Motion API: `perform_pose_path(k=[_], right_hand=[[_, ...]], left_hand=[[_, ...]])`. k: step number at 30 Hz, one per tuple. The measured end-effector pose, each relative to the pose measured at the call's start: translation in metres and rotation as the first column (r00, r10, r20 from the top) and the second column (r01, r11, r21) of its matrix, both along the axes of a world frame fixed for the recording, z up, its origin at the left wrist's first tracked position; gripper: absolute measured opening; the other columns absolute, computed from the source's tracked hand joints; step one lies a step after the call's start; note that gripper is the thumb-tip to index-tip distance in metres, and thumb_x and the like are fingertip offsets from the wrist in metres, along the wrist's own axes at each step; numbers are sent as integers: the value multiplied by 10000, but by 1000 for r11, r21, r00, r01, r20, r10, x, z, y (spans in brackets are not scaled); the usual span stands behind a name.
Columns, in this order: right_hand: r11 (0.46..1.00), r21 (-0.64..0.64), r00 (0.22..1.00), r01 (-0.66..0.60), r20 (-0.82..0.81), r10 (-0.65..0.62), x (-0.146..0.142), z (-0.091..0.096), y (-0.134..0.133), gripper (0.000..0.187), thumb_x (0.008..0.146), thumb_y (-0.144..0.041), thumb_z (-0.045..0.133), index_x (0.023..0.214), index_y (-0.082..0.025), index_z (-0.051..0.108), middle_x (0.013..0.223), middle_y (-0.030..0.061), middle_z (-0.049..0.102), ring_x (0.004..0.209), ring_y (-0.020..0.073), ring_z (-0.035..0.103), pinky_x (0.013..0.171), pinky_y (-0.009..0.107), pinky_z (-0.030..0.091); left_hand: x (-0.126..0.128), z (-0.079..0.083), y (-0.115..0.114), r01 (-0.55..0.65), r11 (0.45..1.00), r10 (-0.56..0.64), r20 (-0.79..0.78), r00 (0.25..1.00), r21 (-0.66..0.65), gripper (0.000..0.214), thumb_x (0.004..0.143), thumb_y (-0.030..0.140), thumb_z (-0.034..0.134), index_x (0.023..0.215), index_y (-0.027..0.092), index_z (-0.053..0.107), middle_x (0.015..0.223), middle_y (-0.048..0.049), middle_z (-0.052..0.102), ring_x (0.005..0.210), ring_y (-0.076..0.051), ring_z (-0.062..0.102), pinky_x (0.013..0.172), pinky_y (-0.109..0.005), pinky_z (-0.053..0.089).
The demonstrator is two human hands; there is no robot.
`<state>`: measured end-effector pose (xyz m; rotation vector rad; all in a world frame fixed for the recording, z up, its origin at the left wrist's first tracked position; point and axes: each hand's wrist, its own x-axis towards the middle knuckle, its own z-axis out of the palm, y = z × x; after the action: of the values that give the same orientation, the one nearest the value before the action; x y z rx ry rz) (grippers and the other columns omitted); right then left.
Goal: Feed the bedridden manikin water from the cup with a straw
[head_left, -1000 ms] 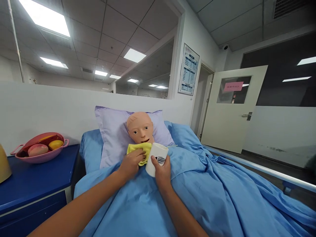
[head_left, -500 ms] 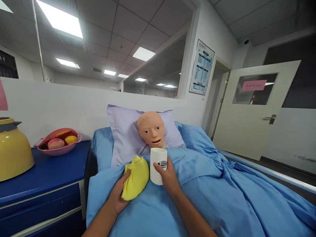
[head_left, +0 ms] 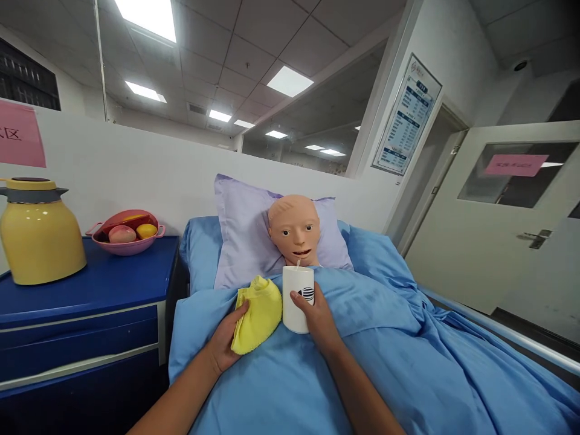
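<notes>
My left hand (head_left: 228, 338) grips a folded yellow towel (head_left: 258, 317), thumb on its near face. Wrapped round a white mug (head_left: 295, 302) with a dark striped print is my right hand (head_left: 319, 317). The mug is upright, and a thin clear straw (head_left: 298, 263) pokes out of its top toward the chin of a manikin (head_left: 294, 226). Towel and mug are side by side over the blue quilt (head_left: 371, 356). The manikin's head lies on a lilac pillow (head_left: 244, 235), its mouth slightly parted; the quilt covers its body.
To the left stands a blue bedside cabinet (head_left: 113, 281) bearing a yellow thermos jug (head_left: 43, 235) and a pink fruit basket (head_left: 129, 246). A metal bed rail (head_left: 521, 338) runs along the right side. Beyond it is an open door (head_left: 493, 241).
The view has swung left and tilted, showing more of the thermos jug. A straw now shows above the mug. Both hands keep their holds.
</notes>
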<state>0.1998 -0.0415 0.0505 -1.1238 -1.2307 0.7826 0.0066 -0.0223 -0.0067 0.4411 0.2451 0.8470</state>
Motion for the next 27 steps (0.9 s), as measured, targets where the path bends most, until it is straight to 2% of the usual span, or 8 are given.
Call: perform_pose_path(k=[12,18,27], right_hand=[[999,-12,997,43,-62,-44,-2,1,-1,478,680,-504,727,1042,-229,581,834,15,676,733,204,632,623,307,530],[999,-1,998,38,-47,-38,-1,-1,1,456,684,-499,726,1022,-223,593,818,11,672,720,193,627,624,300,527],[1000,0,999,13,-41,-13,-1,0,0,445,690,-495,727,1019,-231,583,817,6,674,734,211,631,631,313,523]], left_hand=[[-3,3,-4,-20,999,19,-55,998,-28,510,865,333,578,1304,90,487,1136,-152,684,1110,-260,616,995,-351,462],[-2,-3,-2,-7,1000,7,-32,999,-17,517,866,331,575,1310,84,481,1134,-147,687,1121,-255,609,1012,-343,450],[-2,1,-3,-1,1000,0,-45,999,-10,502,876,337,555,1296,68,495,1124,-160,689,1117,-264,611,1016,-355,447]])
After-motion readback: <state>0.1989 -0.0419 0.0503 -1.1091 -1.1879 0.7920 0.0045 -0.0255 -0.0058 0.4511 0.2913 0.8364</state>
